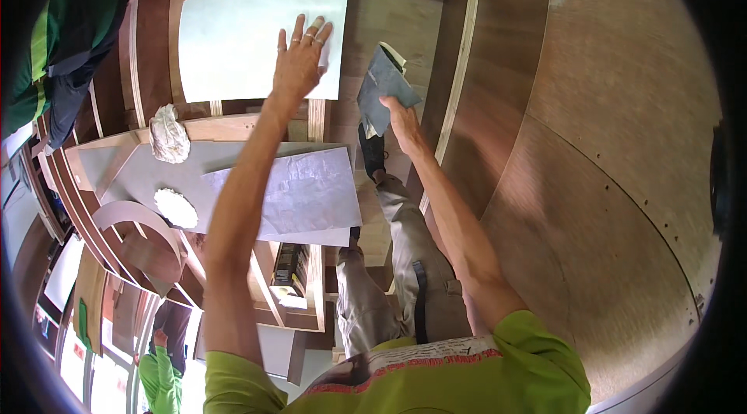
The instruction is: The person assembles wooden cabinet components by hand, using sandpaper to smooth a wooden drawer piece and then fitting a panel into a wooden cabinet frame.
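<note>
My left hand (297,70) lies with fingers spread on a smooth white sheet (226,40), near its right side. The sheet rests across the wooden framework. In my right hand (403,128) is a flat grey piece (383,87), thin like a folded sheet or a pad, with a pale layer showing at its far edge. My thumb presses on its face; the other fingers are hidden beneath it. The piece is held tilted above the open bay, to the right of the white sheet. Nearer to me, under my left forearm, a wrinkled, pale violet sheet (315,188) lies on a grey board (206,165).
Wooden framing (461,64) surrounds the bay where I stand. A curved plywood surface (615,79) rises on the right. A crumpled white cloth (169,135) and a round white pad (176,208) lie at left. People in green are at upper left (70,40) and lower left (162,383).
</note>
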Demonstrator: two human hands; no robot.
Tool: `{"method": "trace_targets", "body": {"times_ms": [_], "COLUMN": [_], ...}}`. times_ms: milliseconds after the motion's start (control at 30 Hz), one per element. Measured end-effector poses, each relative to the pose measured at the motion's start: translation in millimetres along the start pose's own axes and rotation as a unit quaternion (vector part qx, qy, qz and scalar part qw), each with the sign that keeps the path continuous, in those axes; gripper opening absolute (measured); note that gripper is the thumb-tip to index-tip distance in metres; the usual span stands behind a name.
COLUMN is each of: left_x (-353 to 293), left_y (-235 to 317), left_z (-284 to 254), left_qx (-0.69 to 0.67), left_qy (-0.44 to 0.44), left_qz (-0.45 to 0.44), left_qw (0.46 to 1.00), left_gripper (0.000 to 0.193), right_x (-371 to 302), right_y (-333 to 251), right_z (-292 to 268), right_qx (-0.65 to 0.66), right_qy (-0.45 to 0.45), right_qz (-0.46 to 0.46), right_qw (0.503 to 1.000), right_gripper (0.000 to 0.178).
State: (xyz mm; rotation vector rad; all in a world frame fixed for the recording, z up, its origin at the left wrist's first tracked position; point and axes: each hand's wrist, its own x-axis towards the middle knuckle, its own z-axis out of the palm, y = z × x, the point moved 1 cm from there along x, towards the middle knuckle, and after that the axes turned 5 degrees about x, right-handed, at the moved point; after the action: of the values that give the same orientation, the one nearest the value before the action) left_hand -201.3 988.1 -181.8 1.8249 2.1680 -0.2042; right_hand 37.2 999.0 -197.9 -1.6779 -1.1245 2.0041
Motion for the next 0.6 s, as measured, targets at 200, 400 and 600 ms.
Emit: {"method": "trace_targets", "body": {"times_ms": [200, 400, 600], "left_x": [13.2, 21.9, 29.3], "left_y": [-12.4, -13.2, -9.3], "left_z": [5.0, 5.8, -0.7], "left_qx": [0.017, 0.023, 0.022], "left_qy": [-0.036, -0.017, -0.032], "left_qz": [0.046, 0.058, 0.047], "left_qw": [0.998, 0.998, 0.998], "left_gripper": [0.097, 0.102, 0.101], "right_x": [9.3, 15.6, 17.8], "right_y": [13.7, -1.7, 3.6], "right_z": [14.1, 57.7, 122.7], "right_qx": [0.012, 0.064, 0.017], "right_qy": [0.002, -0.045, -0.008], "right_qz": [-0.041, -0.063, -0.125], "right_qw": [0.999, 0.995, 0.992], "right_gripper": [0.054, 0.065, 0.073]}}
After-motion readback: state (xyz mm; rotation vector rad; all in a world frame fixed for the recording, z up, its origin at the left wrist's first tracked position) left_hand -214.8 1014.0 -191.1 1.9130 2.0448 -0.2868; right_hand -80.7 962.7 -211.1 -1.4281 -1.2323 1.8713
